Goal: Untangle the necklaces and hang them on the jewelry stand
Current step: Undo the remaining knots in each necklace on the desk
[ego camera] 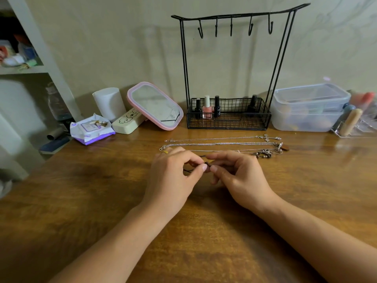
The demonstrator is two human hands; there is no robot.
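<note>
A black wire jewelry stand (236, 16) with several bare hooks stands against the wall. Silver chain necklaces (220, 143) lie stretched in rows on the wooden table (81, 201) in front of it, pendants at their right ends. My left hand (175, 176) and my right hand (238, 176) meet at the table's middle. Both pinch a small dark bead on a black cord necklace (207, 164) between thumb and forefinger. A short bit of the cord shows below my left fingers; my hands hide the rest.
The stand's basket (228, 121) holds nail polish bottles. To its left lean a pink-framed mirror (155, 106), a cream case (126, 122), a white cylinder (109, 103) and a purple wipes pack (91, 129). Clear plastic boxes (308, 108) sit at the right. Shelves stand far left.
</note>
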